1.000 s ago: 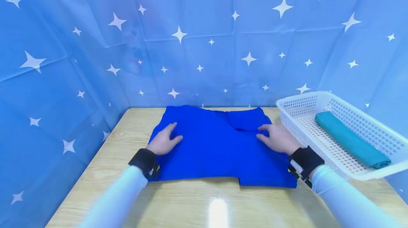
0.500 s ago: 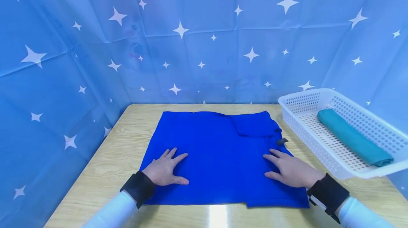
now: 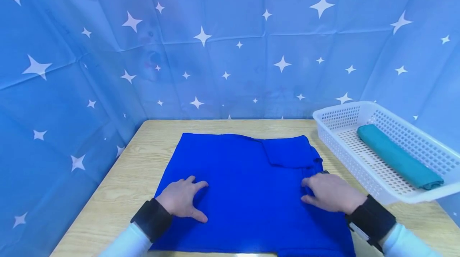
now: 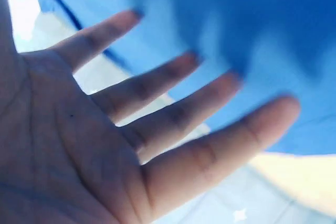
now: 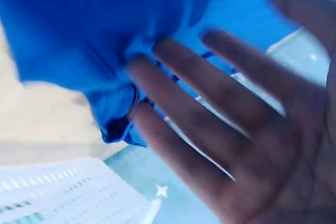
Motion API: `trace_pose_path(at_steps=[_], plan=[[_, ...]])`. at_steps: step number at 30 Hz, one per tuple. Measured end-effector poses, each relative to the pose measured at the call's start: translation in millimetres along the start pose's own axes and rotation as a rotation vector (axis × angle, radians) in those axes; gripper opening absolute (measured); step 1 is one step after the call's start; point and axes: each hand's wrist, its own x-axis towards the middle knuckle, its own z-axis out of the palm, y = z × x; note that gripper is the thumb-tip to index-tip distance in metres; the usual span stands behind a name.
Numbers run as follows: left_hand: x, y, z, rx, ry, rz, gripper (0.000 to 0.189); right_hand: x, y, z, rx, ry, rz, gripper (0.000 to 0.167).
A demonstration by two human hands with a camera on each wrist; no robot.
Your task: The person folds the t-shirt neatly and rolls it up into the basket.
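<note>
A royal blue shirt (image 3: 244, 193), partly folded, lies flat on the table, with a folded-over flap (image 3: 289, 152) at its far right corner. My left hand (image 3: 181, 197) is over the shirt's left part, fingers spread; the left wrist view shows its fingertips against or just above the cloth. Over the right part is my right hand (image 3: 332, 192), its fingers extended in the right wrist view and touching or nearly touching the fabric near the bunched edge (image 5: 118, 124). Neither hand grips the cloth. The shirt's front edge runs near the bottom of the head view.
A white perforated basket (image 3: 359, 165) stands on the right of the wooden table (image 3: 118, 185), close to my right hand. In it lies a folded teal cloth (image 3: 399, 156). Behind and to the left hangs a blue curtain (image 3: 230, 45) with white stars.
The shirt has slid towards me, and both hands have come nearer with it. Half a second ago the hands lay flatter on the cloth; a dark label then visible is now mostly covered.
</note>
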Motion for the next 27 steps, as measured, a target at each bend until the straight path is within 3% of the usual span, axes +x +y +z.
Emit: trace_pose_path(at_steps=[4,7,10,12,15,17,19,21,23,25,27], plan=[[33.1,1.5,-8.3,0.043,0.055,0.003,0.093,46.0,11.6,11.1,-0.18,0.215,-0.019,0.023],[56.1,-4.9,-5.4,0.013,0.062,-0.015,0.096,70.5,23.0,25.8,-0.237,0.269,-0.046,0.027],[68.0,-13.5,-1.0,-0.02,0.025,-0.065,0.101,83.7,28.7,30.5,-0.234,0.273,-0.054,0.03],[71.2,-17.5,-0.2,-0.03,0.002,-0.089,0.103,92.0,31.3,25.4,-0.169,0.247,-0.003,0.03],[72.1,-19.6,-2.3,-0.025,-0.016,-0.1,0.105,105.3,37.0,9.3,0.029,0.198,0.16,0.019],[71.4,-19.2,-5.2,-0.021,-0.018,-0.094,0.105,115.3,42.3,-3.0,0.193,0.206,0.28,0.011],[70.5,-17.9,-8.4,-0.015,-0.021,-0.09,0.105,124.4,48.0,-13.3,0.318,0.264,0.36,0.02],[70.6,-17.3,-10.4,-0.014,-0.026,-0.093,0.105,131.5,52.6,-21.4,0.399,0.311,0.385,0.038],[71.1,-16.9,-12.0,-0.011,-0.027,-0.092,0.105,136.6,56.9,-24.9,0.43,0.326,0.358,0.057],[72.8,-17.4,-12.7,-0.011,-0.028,-0.094,0.104,138.3,59.3,-25.0,0.418,0.305,0.32,0.071],[74.7,-18.4,-13.4,-0.013,-0.026,-0.091,0.104,136.7,58.9,-21.8,0.382,0.252,0.29,0.074]])
